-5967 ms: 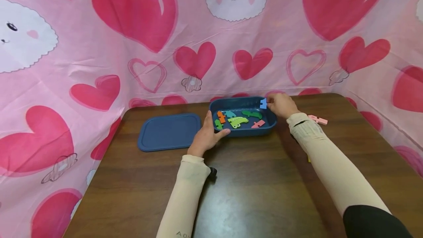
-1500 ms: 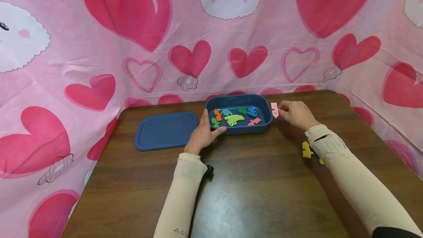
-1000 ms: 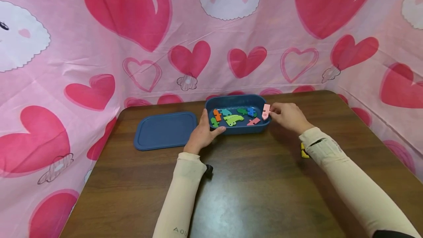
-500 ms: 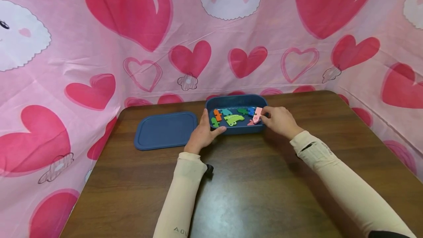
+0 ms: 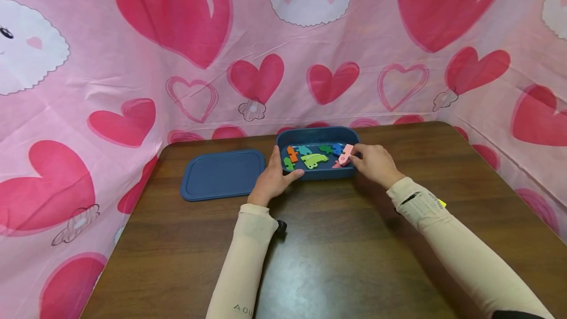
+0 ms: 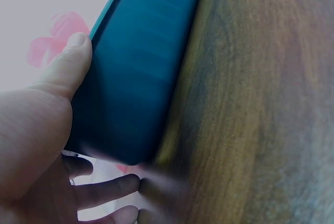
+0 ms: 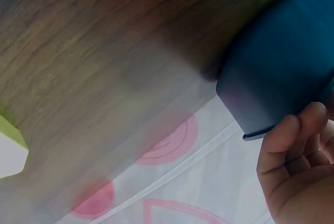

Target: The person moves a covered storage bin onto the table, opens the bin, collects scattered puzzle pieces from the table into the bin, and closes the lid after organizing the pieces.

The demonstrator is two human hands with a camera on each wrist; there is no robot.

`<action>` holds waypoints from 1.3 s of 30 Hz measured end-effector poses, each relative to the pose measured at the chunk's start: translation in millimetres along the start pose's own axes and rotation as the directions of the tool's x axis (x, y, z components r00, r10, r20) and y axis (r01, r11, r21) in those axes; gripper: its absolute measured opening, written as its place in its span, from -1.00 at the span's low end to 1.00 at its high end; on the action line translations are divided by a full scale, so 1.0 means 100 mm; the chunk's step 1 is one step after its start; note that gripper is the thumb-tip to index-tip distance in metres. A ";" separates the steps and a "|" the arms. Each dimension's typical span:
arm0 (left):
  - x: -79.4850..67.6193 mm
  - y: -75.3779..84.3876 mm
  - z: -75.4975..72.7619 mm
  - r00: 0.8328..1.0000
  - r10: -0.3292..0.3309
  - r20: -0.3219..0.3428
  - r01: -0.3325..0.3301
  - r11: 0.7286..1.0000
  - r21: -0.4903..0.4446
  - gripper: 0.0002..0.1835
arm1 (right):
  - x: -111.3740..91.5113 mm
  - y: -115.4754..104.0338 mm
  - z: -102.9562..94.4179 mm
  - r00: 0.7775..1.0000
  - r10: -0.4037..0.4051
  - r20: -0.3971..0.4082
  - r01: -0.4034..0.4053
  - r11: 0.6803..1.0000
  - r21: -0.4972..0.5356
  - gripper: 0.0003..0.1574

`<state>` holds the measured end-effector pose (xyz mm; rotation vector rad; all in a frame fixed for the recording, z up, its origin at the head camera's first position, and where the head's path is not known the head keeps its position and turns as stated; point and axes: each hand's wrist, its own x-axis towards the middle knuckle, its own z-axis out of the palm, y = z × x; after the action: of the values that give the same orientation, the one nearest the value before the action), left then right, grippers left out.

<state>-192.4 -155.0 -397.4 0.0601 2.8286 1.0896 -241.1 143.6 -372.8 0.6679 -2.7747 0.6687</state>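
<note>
A dark blue box [image 5: 319,174] lies on the table with several coloured puzzle pieces inside, among them a light green crocodile-like piece [image 5: 314,161] and an orange piece [image 5: 292,154]. My left hand [image 5: 273,181] touches the box's left front corner, thumb along the front side and fingers fairly straight; the left wrist view shows the box's outer wall [image 6: 135,67] beside the thumb. Over the box's right end, my right hand [image 5: 375,162] pinches a pink puzzle piece [image 5: 345,155] between thumb and fingers. That piece partly covers another pink piece [image 5: 336,165]. In the right wrist view the held piece is hidden.
A flat blue lid [image 5: 223,175] lies left of the box. A yellow piece [image 5: 442,203] peeks out from behind the right sleeve. Heart-printed pink cloth [image 5: 261,82] hangs behind the wooden table [image 5: 186,260].
A blue piece has come to lie in the box. My right hand has carried the pink piece leftward from outside the box over its right end. The left hand has stayed at the corner.
</note>
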 end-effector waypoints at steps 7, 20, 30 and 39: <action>0.00 0.02 0.01 1.000 0.004 0.004 -0.004 1.000 0.002 0.23 | -0.01 -0.01 -0.03 0.998 0.047 0.032 -0.046 0.999 -0.025 -0.75; 0.00 0.04 0.02 1.000 0.005 0.017 -0.005 1.000 -0.001 0.24 | -0.11 0.14 -0.24 0.998 0.055 -0.027 -0.054 0.997 0.049 -0.79; -0.01 0.02 -0.02 1.000 -0.015 0.012 0.015 1.000 -0.005 0.25 | -0.53 0.59 -0.66 0.977 0.106 0.183 -0.111 0.994 0.017 -0.75; -0.02 0.03 -0.03 0.999 -0.012 0.030 0.013 1.000 -0.005 0.25 | -1.00 0.79 -0.70 0.908 0.090 0.408 -0.068 0.995 -0.067 -0.90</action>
<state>-191.2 -154.6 -393.2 0.0579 2.7955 1.0841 -184.4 277.7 -371.3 0.7651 -3.2089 0.5164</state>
